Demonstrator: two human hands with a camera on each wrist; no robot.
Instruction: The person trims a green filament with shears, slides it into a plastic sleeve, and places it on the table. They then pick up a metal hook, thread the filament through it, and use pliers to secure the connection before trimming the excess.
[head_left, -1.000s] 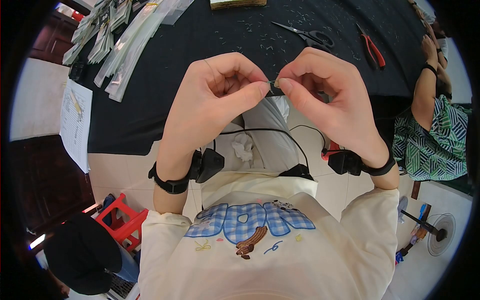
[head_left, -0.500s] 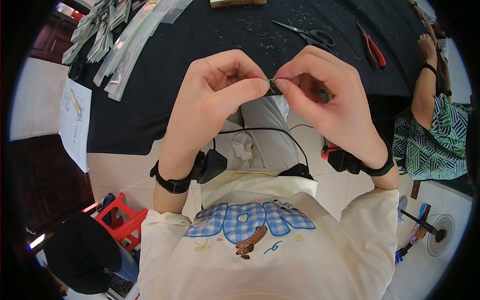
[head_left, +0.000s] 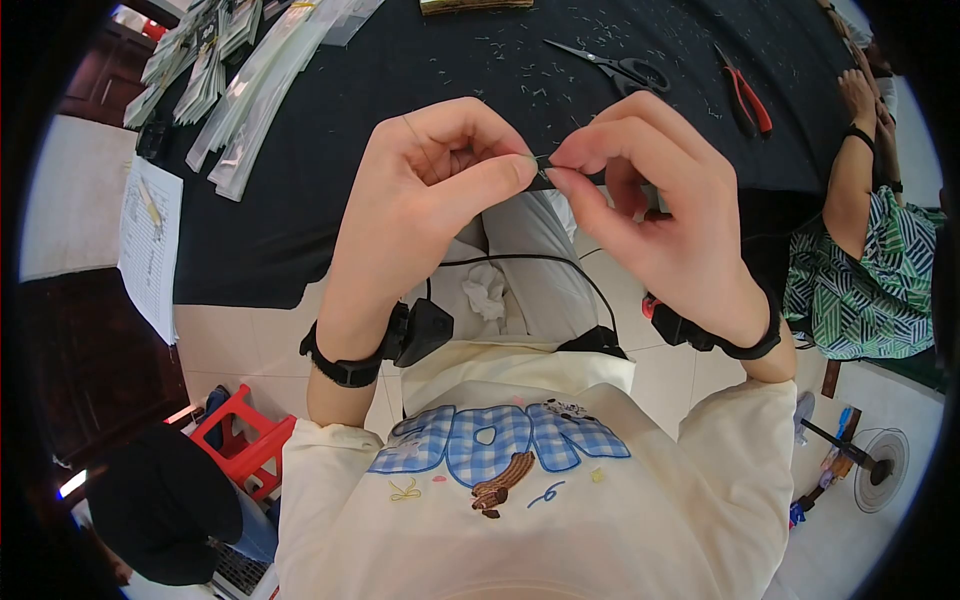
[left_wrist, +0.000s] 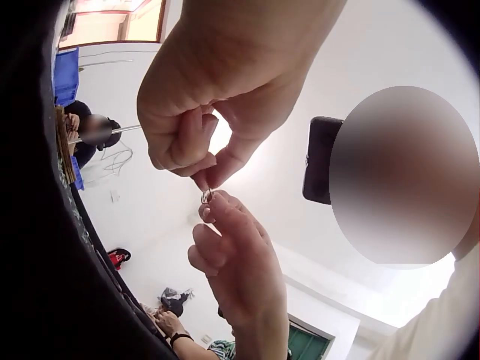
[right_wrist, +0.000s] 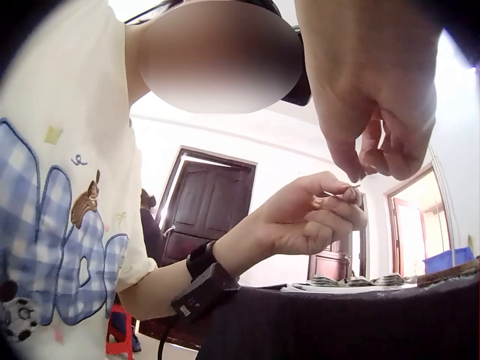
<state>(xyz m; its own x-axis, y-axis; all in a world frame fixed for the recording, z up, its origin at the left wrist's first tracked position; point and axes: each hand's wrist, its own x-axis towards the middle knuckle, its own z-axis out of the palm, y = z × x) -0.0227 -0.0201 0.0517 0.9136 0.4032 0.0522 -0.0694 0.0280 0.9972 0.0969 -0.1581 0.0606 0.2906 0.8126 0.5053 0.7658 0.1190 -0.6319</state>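
Between the fingertips of both hands, held up in front of the table edge, runs a short thin green thread [head_left: 543, 158]. My left hand [head_left: 430, 190] pinches it between thumb and index finger. Opposite, my right hand [head_left: 660, 185] has its thumb and index fingertip right at the thread, a small gap showing between those tips in the head view. A tiny dark curved wire piece [left_wrist: 206, 196], hook-like in shape, shows between the two hands in the left wrist view; the fingertips partly hide it.
On the black tablecloth [head_left: 400, 60] lie scissors [head_left: 625, 72], red-handled pliers [head_left: 745, 100] and scattered thread clippings. Clear plastic sleeves [head_left: 260, 90] and bundled packets [head_left: 205, 75] are at the left, beside a written sheet [head_left: 152, 250]. Another person's arm [head_left: 850, 200] is at the right.
My right thumb and index fingertip have parted slightly, and the right hand has turned a little. The left hand rose slightly at first and keeps its pinch.
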